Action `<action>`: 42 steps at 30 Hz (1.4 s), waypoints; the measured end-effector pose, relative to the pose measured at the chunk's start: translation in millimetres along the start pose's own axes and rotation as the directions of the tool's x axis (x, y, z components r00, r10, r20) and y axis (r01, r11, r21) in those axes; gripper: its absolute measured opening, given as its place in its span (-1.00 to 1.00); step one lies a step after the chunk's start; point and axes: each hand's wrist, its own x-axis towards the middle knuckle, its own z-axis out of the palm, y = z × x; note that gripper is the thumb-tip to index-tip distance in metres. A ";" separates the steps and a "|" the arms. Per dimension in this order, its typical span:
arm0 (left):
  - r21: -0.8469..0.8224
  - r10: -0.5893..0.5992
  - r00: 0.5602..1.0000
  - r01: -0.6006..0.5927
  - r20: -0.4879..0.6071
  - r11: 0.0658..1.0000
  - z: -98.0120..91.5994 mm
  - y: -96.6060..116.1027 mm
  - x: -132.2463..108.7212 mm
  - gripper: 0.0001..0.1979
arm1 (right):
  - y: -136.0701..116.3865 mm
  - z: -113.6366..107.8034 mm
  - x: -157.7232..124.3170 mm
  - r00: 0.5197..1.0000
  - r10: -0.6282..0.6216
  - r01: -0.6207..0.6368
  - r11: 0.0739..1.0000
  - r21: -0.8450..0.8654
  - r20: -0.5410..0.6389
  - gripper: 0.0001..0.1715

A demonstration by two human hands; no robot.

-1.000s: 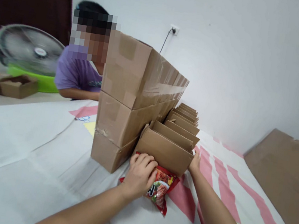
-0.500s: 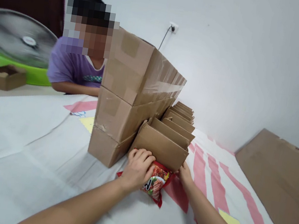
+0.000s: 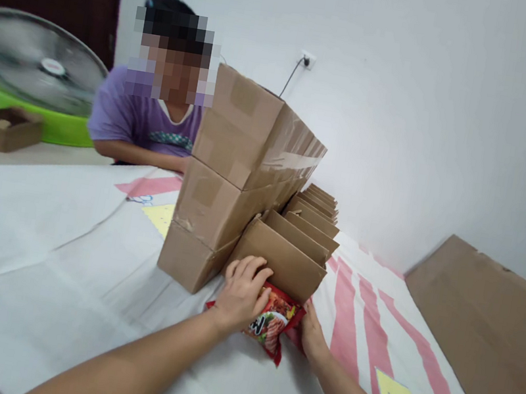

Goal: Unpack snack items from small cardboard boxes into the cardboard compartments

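A red instant noodle packet [image 3: 276, 322] lies on the cloth, against the front of an open cardboard box [image 3: 278, 256] whose flaps stand up. My left hand [image 3: 242, 294] rests over the packet's left part, fingers apart, with its fingertips by the box's front flap and the thumb on the packet. At the packet's right end, my right hand [image 3: 314, 332] is beside it with the fingers stretched forward, close to the box's lower right corner; some of its fingers are hidden. Neither hand is wrapped round anything that I can see.
Taped cardboard boxes [image 3: 223, 197] are stacked in a long row left of the open ones. More open boxes [image 3: 319, 202] stand behind. A large cardboard sheet [image 3: 482, 325] leans at right. Across the table sits a person [image 3: 141, 111] in purple; a fan [image 3: 39, 62] stands at far left.
My right hand has moved from the box's lower right corner down and left to the packet's right end. My left hand stays over the packet. The view has shifted slightly.
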 end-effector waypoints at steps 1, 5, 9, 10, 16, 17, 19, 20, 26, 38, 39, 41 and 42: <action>0.014 -0.009 1.000 0.010 -0.025 1.000 -0.4 -0.1 0.1 -0.73 | -0.3 -1.3 -3.2 1.000 -0.008 0.008 1.000 0.023 0.013 -0.28; 0.045 -0.079 0.989 0.085 -0.125 0.995 -0.2 -1.1 0.9 -0.62 | 3.6 -1.7 -19.2 0.999 -0.029 0.026 0.993 0.119 0.024 -0.33; -0.021 -0.222 0.966 0.221 -0.131 0.975 4.6 -3.6 0.8 -0.55 | 8.6 -2.4 -33.8 0.998 -0.034 0.022 0.978 0.205 0.057 -0.24; -0.036 -0.254 0.959 0.252 -0.122 0.967 6.4 -4.2 0.4 -0.54 | 9.4 -2.3 -36.3 0.996 -0.053 0.040 0.984 0.172 0.075 -0.18; -0.079 -0.326 0.940 0.319 -0.099 0.944 13.0 -4.4 -1.9 -0.54 | 3.9 9.3 -39.9 0.998 -0.038 0.044 0.992 -0.116 0.048 0.00; -0.099 -0.335 0.937 0.326 -0.101 0.940 13.1 -4.4 -1.9 -0.54 | 1.1 11.8 -39.1 0.998 -0.043 0.048 0.992 -0.115 0.046 -0.02; -0.156 -0.367 0.926 0.351 -0.089 0.923 13.3 -4.9 -1.5 -0.54 | -4.9 15.4 -37.4 0.997 -0.058 0.063 0.993 -0.098 0.051 -0.04; -0.189 -0.391 0.918 0.372 -0.075 0.909 13.8 -5.3 -1.3 -0.54 | -7.3 16.4 -36.7 0.997 -0.060 0.064 0.994 -0.090 0.050 -0.06; -0.362 -0.520 0.854 0.490 0.018 0.793 23.8 -10.0 -1.7 -0.48 | -1.9 10.0 -36.3 1.000 -0.005 0.007 0.995 -0.102 0.022 -0.17; -0.339 -0.682 0.703 0.703 0.201 0.625 42.5 -35.1 2.3 -0.53 | 9.1 -11.1 -35.6 0.994 0.094 -0.093 0.996 0.015 -0.063 -0.04; -0.316 -0.679 0.708 0.700 0.191 0.641 42.5 -36.1 2.8 -0.57 | 8.4 -12.3 -36.4 0.993 0.097 -0.096 0.995 0.020 -0.065 -0.04; -0.285 -0.663 0.731 0.678 0.164 0.677 40.8 -35.9 3.5 -0.65 | 8.5 -14.5 -38.2 0.994 0.093 -0.091 0.995 0.030 -0.056 -0.01; -0.275 -0.652 0.743 0.664 0.150 0.695 39.1 -35.0 3.6 -0.69 | 9.3 -15.3 -38.8 0.995 0.088 -0.087 0.996 0.035 -0.052 0.01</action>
